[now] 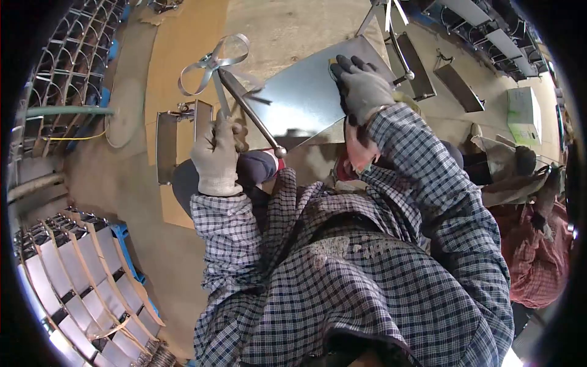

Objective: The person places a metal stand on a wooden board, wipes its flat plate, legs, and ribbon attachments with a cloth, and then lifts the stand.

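My left hand (217,153), in a pale grey glove, is closed around the lower end of a flat metal strip. The strip belongs to a metal piece with looped bands (211,61). A dark rod with a ball end (254,116) slants down from that piece, beside my fingers. My right hand (364,88), in a grey glove with dark fingers, lies stretched out over the right part of a shiny metal sheet (299,92). A small yellowish edge shows by its fingertips; what it is I cannot make out.
A second ball-ended rod (402,55) stands at the sheet's right. Dark rectangular metal pieces (460,87) lie on the floor, with a white-green box (524,115) further right. Stacked metal parts (67,263) and wire racks (73,67) line the left. Another person's red checked clothing (532,257) shows at right.
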Tool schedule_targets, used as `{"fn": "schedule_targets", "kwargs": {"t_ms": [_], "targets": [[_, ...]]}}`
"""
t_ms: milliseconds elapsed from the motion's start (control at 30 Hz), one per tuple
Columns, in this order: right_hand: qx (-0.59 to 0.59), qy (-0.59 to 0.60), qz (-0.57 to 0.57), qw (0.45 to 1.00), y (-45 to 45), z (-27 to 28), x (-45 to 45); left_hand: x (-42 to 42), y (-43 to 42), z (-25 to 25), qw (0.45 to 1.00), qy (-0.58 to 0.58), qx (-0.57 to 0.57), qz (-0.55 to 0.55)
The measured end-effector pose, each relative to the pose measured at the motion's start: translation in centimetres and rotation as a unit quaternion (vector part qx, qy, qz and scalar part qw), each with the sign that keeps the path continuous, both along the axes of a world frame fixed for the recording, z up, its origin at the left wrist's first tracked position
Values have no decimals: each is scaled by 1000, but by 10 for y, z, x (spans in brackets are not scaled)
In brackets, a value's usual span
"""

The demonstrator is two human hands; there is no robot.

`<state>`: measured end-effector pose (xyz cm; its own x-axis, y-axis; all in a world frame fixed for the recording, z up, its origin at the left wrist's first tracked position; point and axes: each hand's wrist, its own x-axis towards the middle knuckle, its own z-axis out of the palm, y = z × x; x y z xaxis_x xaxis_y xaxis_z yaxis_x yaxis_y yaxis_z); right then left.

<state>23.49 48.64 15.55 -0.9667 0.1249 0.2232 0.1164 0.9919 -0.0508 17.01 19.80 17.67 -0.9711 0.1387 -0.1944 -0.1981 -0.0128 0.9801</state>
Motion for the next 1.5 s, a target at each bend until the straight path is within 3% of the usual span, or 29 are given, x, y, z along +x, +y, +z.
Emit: {"fn": "schedule_targets", "kwargs": {"t_ms": [67, 100, 133, 167, 200, 267, 300, 400, 467, 500, 600, 633, 700, 733, 800, 900, 1000, 1133, 1200, 1267, 1367, 1433, 1500], "targets": [[-4, -199, -12, 980, -27, 17, -8, 1, -2, 2, 997, 51, -27, -47], [-9, -193, 42, 980, -49, 21, -3, 5, 6, 8, 991, 97, -57, -67], [-52, -21, 139, 989, -62, -21, 1, 10, 11, 12, 982, 141, -89, -88], [-149, -25, 155, 976, -84, -43, 8, 10, 14, -6, 975, 170, -112, -83], [-246, -29, 167, 954, -101, -54, 12, 10, 17, -6, 970, 136, -169, -113], [-153, -45, 295, 942, -83, -3, 12, 16, 28, 17, 990, 5, -91, -107], [-86, -119, 267, 952, -68, 5, 15, 15, 26, 15, 989, 9, -98, -114], [-118, -169, 66, 976, -15, 16, 22, 15, 27, 16, 990, -3, -69, -120], [-34, -37, 31, 998, 22, -7, 32, 21, 36, 35, 994, -41, 3, -102], [-24, -5, 45, 999, 25, -15, 37, 20, 35, 32, 993, -44, -19, -105], [-45, -232, 71, 969, -43, 13, 38, 17, 32, 22, 992, -56, -4, -111], [-77, -233, 125, 961, -66, 2, 40, 13, 28, 16, 989, 13, -81, -121], [-99, -169, 238, 951, -91, -25, 50, 18, 32, 20, 992, 45, -49, -104], [-134, -85, 217, 963, -96, 11, 56, 18, 30, 9, 993, 69, -11, -99], [-121, -94, 216, 964, -65, 3, 54, 18, 30, 10, 987, 114, -59, -97], [-13, -114, 69, 991, -14, 27, 50, 16, 28, 4, 992, 59, -33, -104], [-21, -57, -73, 995, 22, 21, 37, 18, 29, 6, 994, 29, -26, -100], [-77, -218, -41, 972, -24, 14, 22, 23, 34, 16, 995, 23, 4, -93], [-23, -65, 87, 994, -62, 11, 25, 21, 33, 13, 995, 26, 18, -97], [-89, -4, 138, 986, -71, 12, 27, 20, 32, 7, 994, 33, 31, -103], [-48, -209, -20, 977, -28, 13, -13, 21, 32, 10, 994, 35, 34, -101], [-25, -212, -140, 967, 18, 21, -35, 21, 29, 7, 994, 38, 11, -101], [0, -285, -152, 946, 55, 30, -54, 20, 29, 9, 994, 27, 16, -107]]}}
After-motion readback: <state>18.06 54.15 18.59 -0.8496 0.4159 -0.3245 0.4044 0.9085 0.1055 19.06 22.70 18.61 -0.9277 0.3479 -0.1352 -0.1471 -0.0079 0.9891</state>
